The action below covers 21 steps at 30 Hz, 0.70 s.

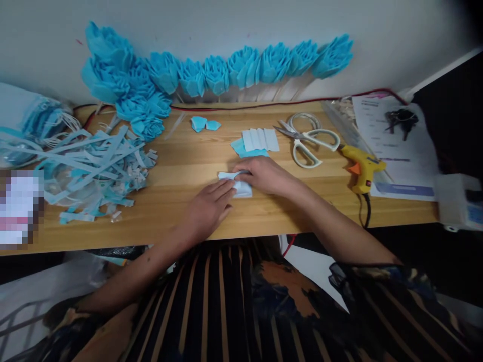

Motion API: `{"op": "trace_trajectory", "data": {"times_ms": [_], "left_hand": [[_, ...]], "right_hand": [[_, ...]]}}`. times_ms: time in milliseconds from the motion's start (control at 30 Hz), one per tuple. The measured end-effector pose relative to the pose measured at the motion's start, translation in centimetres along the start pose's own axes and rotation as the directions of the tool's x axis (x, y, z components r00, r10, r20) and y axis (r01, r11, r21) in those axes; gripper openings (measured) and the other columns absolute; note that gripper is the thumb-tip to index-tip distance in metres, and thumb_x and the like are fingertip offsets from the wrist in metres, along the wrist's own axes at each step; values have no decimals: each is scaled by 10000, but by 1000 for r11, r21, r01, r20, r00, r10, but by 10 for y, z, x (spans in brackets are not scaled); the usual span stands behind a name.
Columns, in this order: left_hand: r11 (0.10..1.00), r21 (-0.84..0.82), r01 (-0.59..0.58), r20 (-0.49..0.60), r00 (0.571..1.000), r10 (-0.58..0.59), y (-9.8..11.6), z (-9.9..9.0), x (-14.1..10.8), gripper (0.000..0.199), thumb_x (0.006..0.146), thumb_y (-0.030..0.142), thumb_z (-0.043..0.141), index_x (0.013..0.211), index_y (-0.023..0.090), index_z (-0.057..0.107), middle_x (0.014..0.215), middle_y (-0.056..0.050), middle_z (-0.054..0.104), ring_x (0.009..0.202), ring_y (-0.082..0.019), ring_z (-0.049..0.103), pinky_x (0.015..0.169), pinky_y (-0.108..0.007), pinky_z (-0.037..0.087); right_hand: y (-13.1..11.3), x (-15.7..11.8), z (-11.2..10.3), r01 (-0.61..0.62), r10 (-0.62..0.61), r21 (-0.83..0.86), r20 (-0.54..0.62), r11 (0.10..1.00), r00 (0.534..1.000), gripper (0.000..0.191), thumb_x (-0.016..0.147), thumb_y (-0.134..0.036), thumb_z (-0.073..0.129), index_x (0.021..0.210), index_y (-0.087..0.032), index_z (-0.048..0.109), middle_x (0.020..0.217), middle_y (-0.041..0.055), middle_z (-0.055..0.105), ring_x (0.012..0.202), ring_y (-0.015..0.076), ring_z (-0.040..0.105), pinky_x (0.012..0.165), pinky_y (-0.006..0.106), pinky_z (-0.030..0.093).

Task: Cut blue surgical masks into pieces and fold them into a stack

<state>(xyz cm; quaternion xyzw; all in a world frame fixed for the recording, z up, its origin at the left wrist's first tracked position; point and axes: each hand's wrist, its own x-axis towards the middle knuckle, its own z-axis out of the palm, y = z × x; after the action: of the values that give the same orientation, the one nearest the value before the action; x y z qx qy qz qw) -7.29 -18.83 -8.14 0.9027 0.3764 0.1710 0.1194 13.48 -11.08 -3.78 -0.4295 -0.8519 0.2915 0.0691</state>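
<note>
A small pale blue piece of fabric [243, 190] lies on the wooden table near its front edge, partly covered by my fingers. My left hand [211, 206] rests flat on its left side, fingers stretched out. On its upper right part, my right hand [260, 173] has thumb and fingers pinched together at the folded edge. Just beyond my right hand, a pleated white piece [260, 140] overlaps a blue piece [238, 147]. Two small blue cut pieces [198, 123] sit farther back.
Blue fabric flowers [243, 67] line the wall. Fabric strips [98, 166] are heaped at left, beside stacked masks [41, 118]. Scissors [307, 141], a tape roll, a yellow glue gun [364, 168], papers [392, 146] and keys [402, 120] occupy the right.
</note>
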Motion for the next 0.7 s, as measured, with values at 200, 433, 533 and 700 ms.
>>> {"op": "trace_trajectory", "data": {"times_ms": [200, 433, 533, 700], "left_hand": [[996, 84, 3, 104, 994, -12, 7, 4, -10, 487, 1009, 354, 508, 1419, 93, 535, 1564, -162, 470, 1505, -285, 377, 1243, -473, 330], [997, 71, 33, 112, 993, -41, 9, 1, -9, 507, 1011, 385, 500, 1423, 91, 537, 1534, -169, 510, 1488, -282, 408, 1238, -462, 323], [997, 65, 31, 120, 992, -38, 8, 1, -10, 502, 1018, 386, 481, 1432, 107, 530, 1555, -159, 484, 1502, -267, 386, 1245, -464, 304], [997, 80, 15, 108, 994, -24, 7, 4, -15, 476, 1018, 372, 482, 1421, 125, 542, 1584, -146, 447, 1510, -269, 371, 1238, -470, 307]], "right_hand": [[1, -19, 6, -39, -6, -162, -269, 986, 963, 207, 973, -208, 558, 1101, -187, 720, 1115, 107, 723, 965, 233, 647, 801, 334, 457], [-3, -27, 26, 193, -225, -145, -257, 970, 940, 283, 1027, -245, 468, 1073, -174, 738, 1004, 99, 720, 908, 210, 661, 767, 321, 528], [7, -32, 38, 186, -220, -149, -256, 971, 941, 291, 1020, -238, 475, 1159, -154, 717, 1013, 117, 703, 919, 225, 649, 769, 338, 540], [20, -58, 47, 119, -176, -186, -331, 975, 927, 317, 992, -200, 515, 1264, -204, 676, 1085, 110, 688, 945, 235, 602, 809, 374, 536]]}}
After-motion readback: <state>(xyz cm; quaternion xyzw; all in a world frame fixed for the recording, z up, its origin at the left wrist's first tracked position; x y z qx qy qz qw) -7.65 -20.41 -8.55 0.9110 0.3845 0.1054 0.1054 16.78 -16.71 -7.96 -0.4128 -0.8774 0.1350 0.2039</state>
